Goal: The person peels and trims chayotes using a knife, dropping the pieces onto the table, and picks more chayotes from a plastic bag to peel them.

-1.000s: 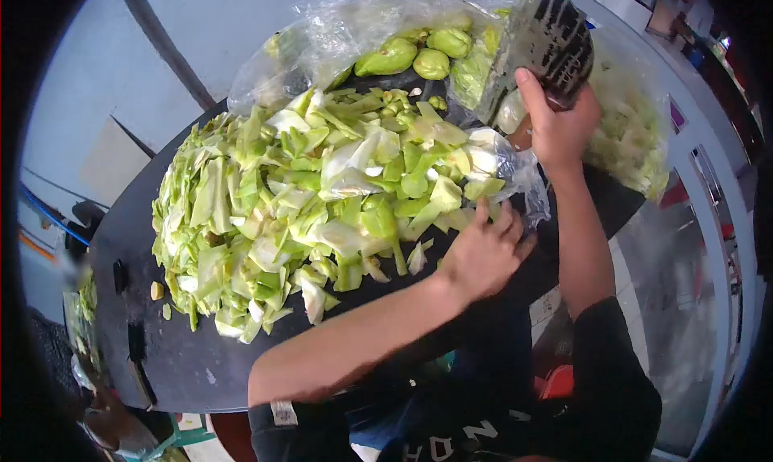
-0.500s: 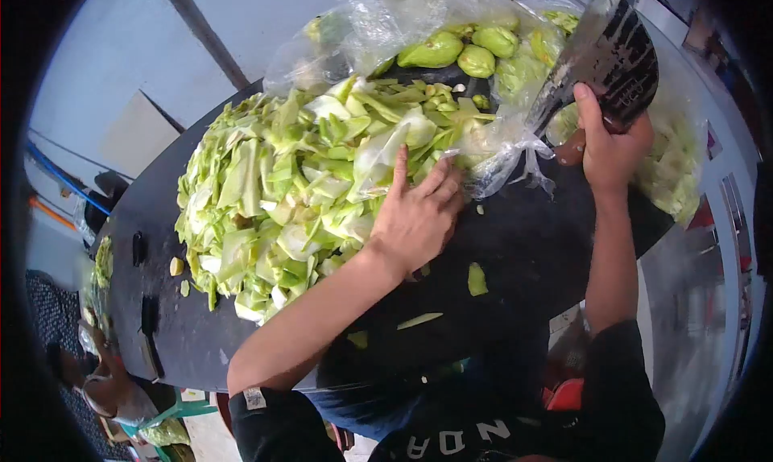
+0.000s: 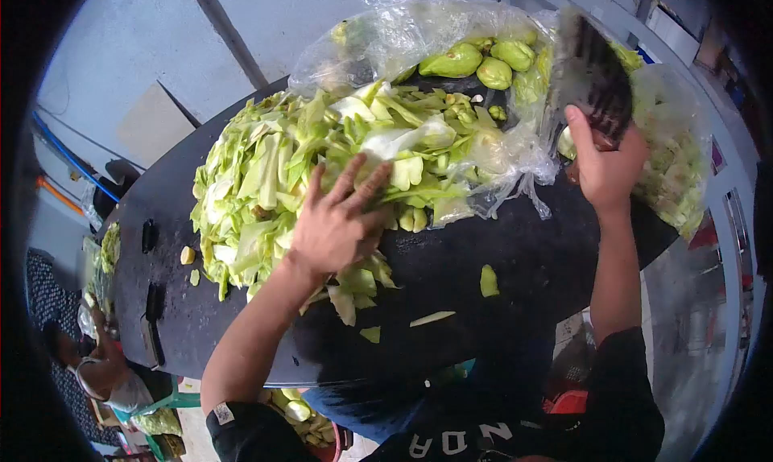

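Note:
A large heap of pale green chayote slices (image 3: 266, 160) covers the left and middle of the dark table (image 3: 515, 228). My left hand (image 3: 334, 224) lies on the heap's near right side, fingers spread and slightly blurred, with some slices beneath it. On the right, my right hand (image 3: 608, 168) grips a wide-bladed cleaver (image 3: 594, 80) with its dark, wet blade pointing up; the handle is mostly hidden in the fist. Whole green chayotes (image 3: 452, 61) rest at the back, beside a clear plastic bag (image 3: 503, 160) that reaches toward the heap.
Loose pieces, including a green scrap (image 3: 489, 281), lie near the table's front. A black-handled tool (image 3: 151, 325) sits at the left edge. A filled plastic bag (image 3: 668, 152) stands at right. A tub of vegetables (image 3: 310, 422) is below. Another person (image 3: 113, 373) is at lower left.
My left hand has moved left across the heap and spread its fingers, and slices now spill toward the near edge. The cleaver has swung to a more upright angle in my right hand.

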Tool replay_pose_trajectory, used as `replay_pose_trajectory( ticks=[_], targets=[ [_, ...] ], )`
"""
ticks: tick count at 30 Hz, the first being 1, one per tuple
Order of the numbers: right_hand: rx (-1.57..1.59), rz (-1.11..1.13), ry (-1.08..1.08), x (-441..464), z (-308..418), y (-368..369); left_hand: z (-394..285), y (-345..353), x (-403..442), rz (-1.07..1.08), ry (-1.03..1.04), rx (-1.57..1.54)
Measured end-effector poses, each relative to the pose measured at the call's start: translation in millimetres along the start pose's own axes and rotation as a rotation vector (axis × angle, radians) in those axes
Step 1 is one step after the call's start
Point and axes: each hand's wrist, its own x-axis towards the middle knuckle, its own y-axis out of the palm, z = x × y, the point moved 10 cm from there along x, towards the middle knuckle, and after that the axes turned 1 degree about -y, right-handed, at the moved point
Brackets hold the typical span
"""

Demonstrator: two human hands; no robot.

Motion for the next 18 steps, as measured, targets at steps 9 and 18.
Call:
replay_pose_trajectory(
  ticks=[9, 18],
  targets=[
    [-0.449, 0.495, -0.144, -20, 26, 54, 88, -14, -23, -0.193, -0.151, 0.038],
    [-0.504, 0.576, 0.037, -25, -3, 57, 156, -26, -45, -0.297, -0.385, 0.032]
  ],
)
